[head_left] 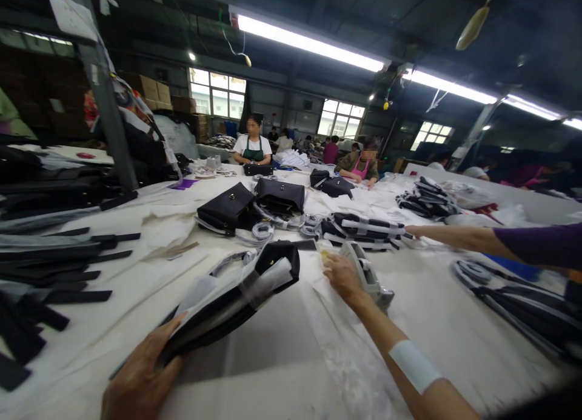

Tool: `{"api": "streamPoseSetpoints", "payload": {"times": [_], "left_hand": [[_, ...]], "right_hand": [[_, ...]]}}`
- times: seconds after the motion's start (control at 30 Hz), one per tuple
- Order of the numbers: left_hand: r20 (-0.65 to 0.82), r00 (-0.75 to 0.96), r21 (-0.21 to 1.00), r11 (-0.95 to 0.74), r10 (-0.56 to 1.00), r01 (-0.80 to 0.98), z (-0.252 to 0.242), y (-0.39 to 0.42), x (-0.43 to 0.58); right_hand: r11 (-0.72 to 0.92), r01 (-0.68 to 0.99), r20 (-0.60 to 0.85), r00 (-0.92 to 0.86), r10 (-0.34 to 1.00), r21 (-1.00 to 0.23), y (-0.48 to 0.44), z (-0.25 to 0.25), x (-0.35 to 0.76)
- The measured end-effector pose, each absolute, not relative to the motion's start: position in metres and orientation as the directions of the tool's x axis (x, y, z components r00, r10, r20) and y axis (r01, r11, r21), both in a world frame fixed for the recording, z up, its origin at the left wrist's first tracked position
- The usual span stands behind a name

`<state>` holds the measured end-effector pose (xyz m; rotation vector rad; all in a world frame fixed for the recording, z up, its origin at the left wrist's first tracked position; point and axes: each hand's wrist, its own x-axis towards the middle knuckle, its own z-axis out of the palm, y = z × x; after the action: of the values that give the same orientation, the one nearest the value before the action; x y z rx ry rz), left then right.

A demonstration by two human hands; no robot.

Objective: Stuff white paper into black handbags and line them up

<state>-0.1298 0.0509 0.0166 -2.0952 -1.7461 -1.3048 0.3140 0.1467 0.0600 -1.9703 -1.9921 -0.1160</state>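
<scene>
My left hand (148, 365) is closed round the near end of a black handbag (213, 317), raised at a slant above the white table. White wrapping and a clear band lie along the bag's side, and a small gold-coloured fitting shows at its far end. Just left of a grey tape dispenser (364, 268), my right hand (342, 276) has its fingers curled together. Something small and yellowish shows at the fingertips, too unclear to name. A pale patch (416, 365) sits on my right forearm.
Black handbags (279, 196) and wrapped bags (364, 226) lie ahead. Black straps (68, 262) are piled left, more black goods (527, 305) right. A co-worker's purple-sleeved arm (464, 238) reaches in from the right. Two people work across the table (273, 371). A post (107, 105) stands left.
</scene>
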Motion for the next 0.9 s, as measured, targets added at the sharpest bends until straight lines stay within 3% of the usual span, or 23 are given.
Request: {"api": "streamPoseSetpoints", "payload": {"times": [0.23,0.43,0.63,0.9], "left_hand": [[0.697,-0.065,0.392,-0.304,0.714,0.868,0.017,0.049,-0.128],[0.723,-0.071,0.374,-0.303,0.687,0.877,0.023,0.049,-0.126],[0.743,-0.093,0.377,-0.3,0.663,0.876,0.02,0.052,-0.126],[0.701,-0.144,0.455,-0.283,0.698,0.844,0.026,0.05,-0.123]], "right_hand": [[0.154,0.962,0.368,-0.062,0.928,-0.226,0.079,0.061,0.297],[0.151,0.956,0.374,-0.048,0.926,-0.251,0.096,0.051,0.277],[0.248,0.936,0.335,-0.156,0.929,-0.25,0.097,0.037,0.233],[0.22,0.91,0.405,-0.064,0.912,-0.351,0.096,0.038,0.212]]}}
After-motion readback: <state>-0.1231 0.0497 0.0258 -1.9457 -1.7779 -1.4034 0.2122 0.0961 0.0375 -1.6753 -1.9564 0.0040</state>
